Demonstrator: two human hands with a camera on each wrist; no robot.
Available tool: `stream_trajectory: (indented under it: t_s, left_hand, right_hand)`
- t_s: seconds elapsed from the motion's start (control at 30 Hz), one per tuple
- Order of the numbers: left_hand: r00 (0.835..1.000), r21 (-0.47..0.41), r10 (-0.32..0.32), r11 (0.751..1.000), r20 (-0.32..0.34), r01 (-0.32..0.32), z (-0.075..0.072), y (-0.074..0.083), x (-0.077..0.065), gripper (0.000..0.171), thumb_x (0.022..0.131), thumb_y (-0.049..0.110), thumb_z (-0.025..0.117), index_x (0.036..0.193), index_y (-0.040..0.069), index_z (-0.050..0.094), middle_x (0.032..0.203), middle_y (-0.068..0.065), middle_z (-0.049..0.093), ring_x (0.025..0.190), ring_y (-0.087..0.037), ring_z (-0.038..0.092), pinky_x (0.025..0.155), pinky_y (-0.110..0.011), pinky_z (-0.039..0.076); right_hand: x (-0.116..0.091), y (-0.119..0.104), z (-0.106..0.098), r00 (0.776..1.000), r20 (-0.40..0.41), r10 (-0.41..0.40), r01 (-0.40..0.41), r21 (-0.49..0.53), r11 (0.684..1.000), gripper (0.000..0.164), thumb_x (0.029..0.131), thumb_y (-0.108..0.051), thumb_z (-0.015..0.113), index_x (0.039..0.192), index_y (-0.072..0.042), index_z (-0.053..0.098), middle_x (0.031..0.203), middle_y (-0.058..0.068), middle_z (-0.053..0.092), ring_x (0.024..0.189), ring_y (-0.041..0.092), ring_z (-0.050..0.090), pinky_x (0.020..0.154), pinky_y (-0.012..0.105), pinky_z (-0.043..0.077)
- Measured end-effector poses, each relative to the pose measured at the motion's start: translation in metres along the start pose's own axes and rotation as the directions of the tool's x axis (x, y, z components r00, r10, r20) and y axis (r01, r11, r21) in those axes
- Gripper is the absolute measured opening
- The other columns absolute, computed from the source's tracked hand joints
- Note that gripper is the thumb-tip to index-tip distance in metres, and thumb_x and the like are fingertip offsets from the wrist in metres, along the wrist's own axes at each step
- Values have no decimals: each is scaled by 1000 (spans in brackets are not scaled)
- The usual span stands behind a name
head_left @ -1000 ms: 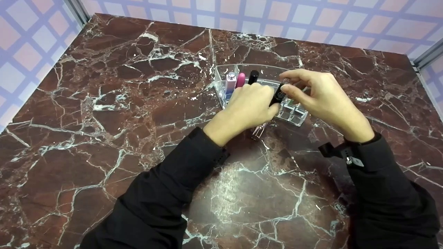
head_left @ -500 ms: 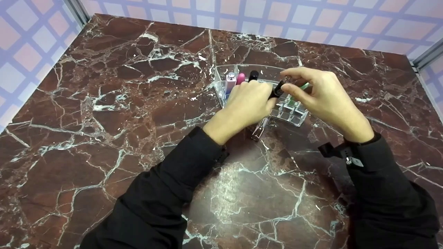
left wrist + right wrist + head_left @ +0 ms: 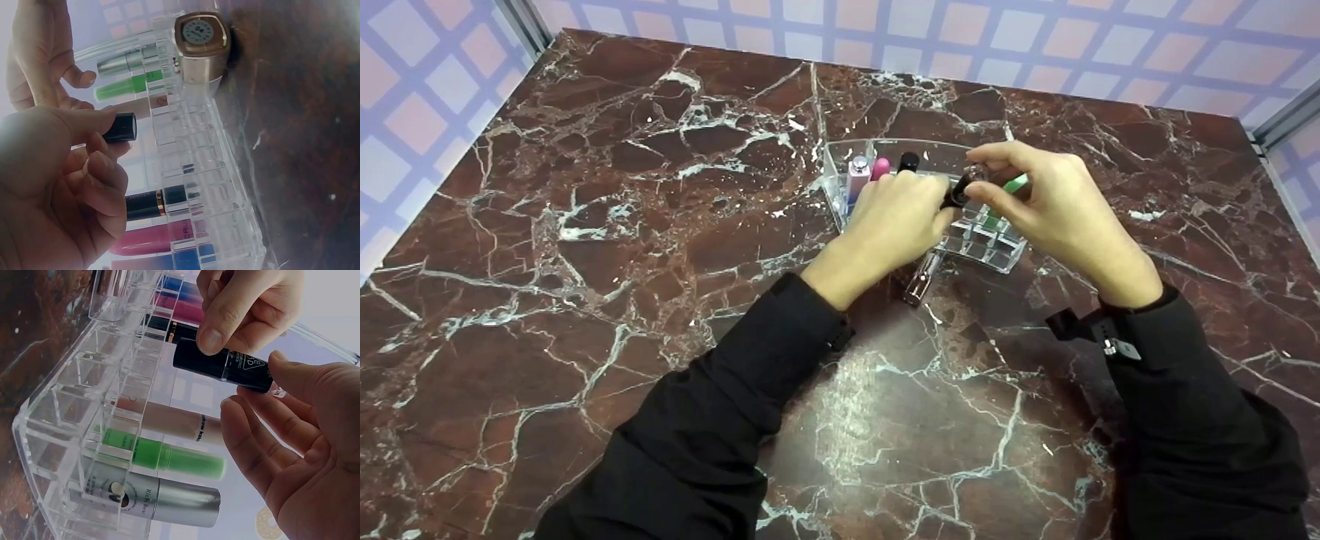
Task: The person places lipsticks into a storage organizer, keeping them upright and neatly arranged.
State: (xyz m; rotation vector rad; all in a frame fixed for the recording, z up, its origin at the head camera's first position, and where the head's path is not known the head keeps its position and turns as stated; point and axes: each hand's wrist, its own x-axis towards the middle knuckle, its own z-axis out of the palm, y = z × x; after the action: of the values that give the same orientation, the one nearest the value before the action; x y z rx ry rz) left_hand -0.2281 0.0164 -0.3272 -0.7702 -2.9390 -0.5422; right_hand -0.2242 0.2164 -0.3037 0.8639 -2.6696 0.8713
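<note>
Over a clear acrylic organizer, both hands hold one black lipstick tube tilted. My left hand pinches its plain black end between thumb and fingers. At the other end, which has a clear tip, the thumb and fingertips of my right hand grip the tube. In the right wrist view, a beige tube, a green tube and a silver tube stand in organizer slots just beside the right fingers. White lettering shows on the lipstick's side.
A pink-and-blue tube, a magenta tube and another black tube stand in the organizer's left part. A rose-gold square tube is at its front. The marbled table meets a checkered wall behind.
The lipstick has tipped over from a steeper slant, and both hands have shifted slightly away from the body. More of the green tube and the rose-gold tube now shows.
</note>
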Motion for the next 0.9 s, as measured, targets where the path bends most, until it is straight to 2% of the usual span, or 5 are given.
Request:
stream_trajectory:
  t_s: [0.33, 0.53, 0.73, 0.9]
  left_hand:
    - [1000, 30, -9, 999, -24, 10, 4, -1, 7, 23, 105, 31, 61, 114, 11, 71, 97, -5, 74, 77, -22, 68, 69, -34, 55]
    - [999, 54, -44, 998, -22, 45, 8, -3, 13, 27, 105, 34, 62, 119, 13, 71, 104, -6, 75, 81, -23, 69, 72, -35, 55]
    - [998, 65, -55, 996, -28, 57, 11, -3, 17, 26, 106, 32, 59, 120, 13, 71, 101, -4, 75, 78, -21, 68, 71, -33, 55]
    - [998, 77, -59, 995, -35, 62, 13, -3, 19, 26, 107, 32, 58, 120, 13, 70, 102, -4, 76, 78, -21, 69, 71, -32, 55]
  right_hand:
    - [2, 6, 5, 997, -55, -54, 52, -37, 998, 36, 94, -17, 77, 126, -4, 69, 107, 12, 76, 77, 21, 72, 68, 7, 48]
    - [4, 11, 9, 987, -101, -126, 115, -103, 988, 33, 91, -14, 79, 121, -1, 72, 105, 11, 72, 75, 13, 62, 67, 17, 47]
    - [9, 13, 13, 983, -124, -136, 115, -160, 980, 31, 93, -15, 78, 120, 0, 72, 108, 14, 73, 76, 18, 63, 67, 26, 48]
    - [10, 14, 13, 982, -140, -130, 107, -165, 981, 32, 93, -16, 78, 121, 0, 72, 107, 14, 73, 68, 16, 58, 65, 23, 45]
